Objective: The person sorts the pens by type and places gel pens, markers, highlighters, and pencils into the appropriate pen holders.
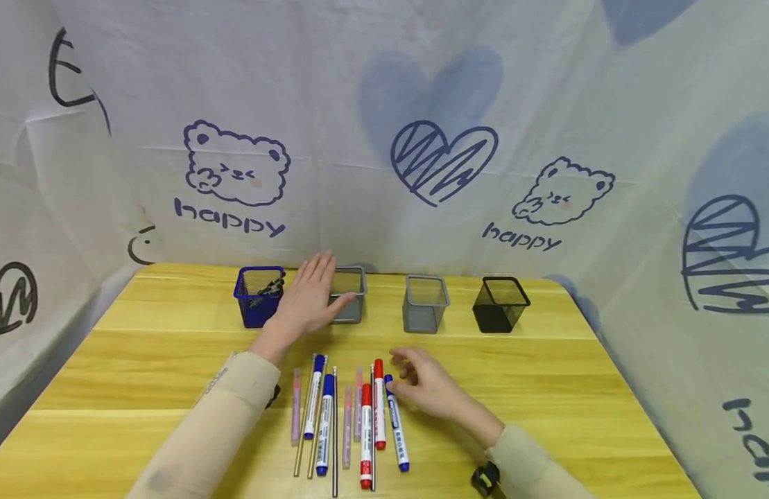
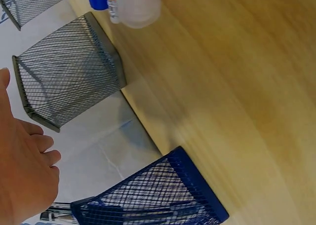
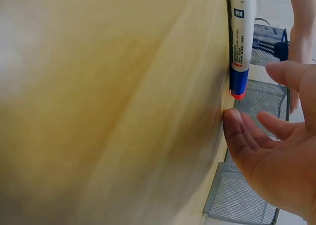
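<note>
Yellow wood-grain table point(image 1: 515, 388). Left hand point(image 1: 309, 294) extended, empty; right hand point(image 1: 430, 383) loosely curled, empty, beside rightmost blue-capped marker point(image 1: 396, 424), contact unclear from here. Likely light, stiff; pinch mid-barrel.

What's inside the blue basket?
Some black pens lean inside the blue basket. They overlap, so I can't count them, and in the head view the left grip covers part of the basket's right side.

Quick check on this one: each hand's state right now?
Left hand: open, fingers straight, holding nothing.
Right hand: open, fingers loosely bent, holding nothing, near a blue-capped marker.
</note>
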Demonstrator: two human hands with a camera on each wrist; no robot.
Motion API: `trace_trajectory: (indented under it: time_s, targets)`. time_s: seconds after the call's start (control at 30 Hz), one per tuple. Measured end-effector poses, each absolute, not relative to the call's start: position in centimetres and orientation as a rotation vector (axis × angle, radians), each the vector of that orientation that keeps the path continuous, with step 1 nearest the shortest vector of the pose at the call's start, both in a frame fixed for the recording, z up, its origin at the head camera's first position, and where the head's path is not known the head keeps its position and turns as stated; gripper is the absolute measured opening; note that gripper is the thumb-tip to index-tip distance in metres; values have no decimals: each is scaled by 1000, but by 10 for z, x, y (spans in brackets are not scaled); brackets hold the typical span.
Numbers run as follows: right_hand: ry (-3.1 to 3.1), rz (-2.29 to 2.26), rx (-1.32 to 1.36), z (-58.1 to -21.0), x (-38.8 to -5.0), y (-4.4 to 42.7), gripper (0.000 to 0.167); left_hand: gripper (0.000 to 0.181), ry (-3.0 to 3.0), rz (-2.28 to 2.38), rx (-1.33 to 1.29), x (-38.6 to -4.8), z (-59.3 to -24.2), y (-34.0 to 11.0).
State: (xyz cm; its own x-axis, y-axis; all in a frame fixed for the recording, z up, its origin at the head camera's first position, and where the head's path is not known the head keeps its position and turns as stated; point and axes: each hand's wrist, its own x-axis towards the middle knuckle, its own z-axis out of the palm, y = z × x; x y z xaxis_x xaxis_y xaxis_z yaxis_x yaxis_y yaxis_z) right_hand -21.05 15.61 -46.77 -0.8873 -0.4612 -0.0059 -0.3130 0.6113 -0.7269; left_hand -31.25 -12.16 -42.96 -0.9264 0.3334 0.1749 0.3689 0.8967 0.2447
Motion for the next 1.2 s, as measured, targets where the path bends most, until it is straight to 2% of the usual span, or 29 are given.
trace_trajectory:
  time_s: [0.53,0.87,1.2]
  targets:
    - [2632,-987,-774,-465,-209,153,39,98,-2974,-503,-487,-319,-439,-127]
    - [2627,-1052,-681,-467,-209,151,20,96,-2980,-470,-544,-315,-437,-128]
    - [2665,-1029,-704,-468,-211,150,21,95,-2984,-399,-605,-312,-435,-129]
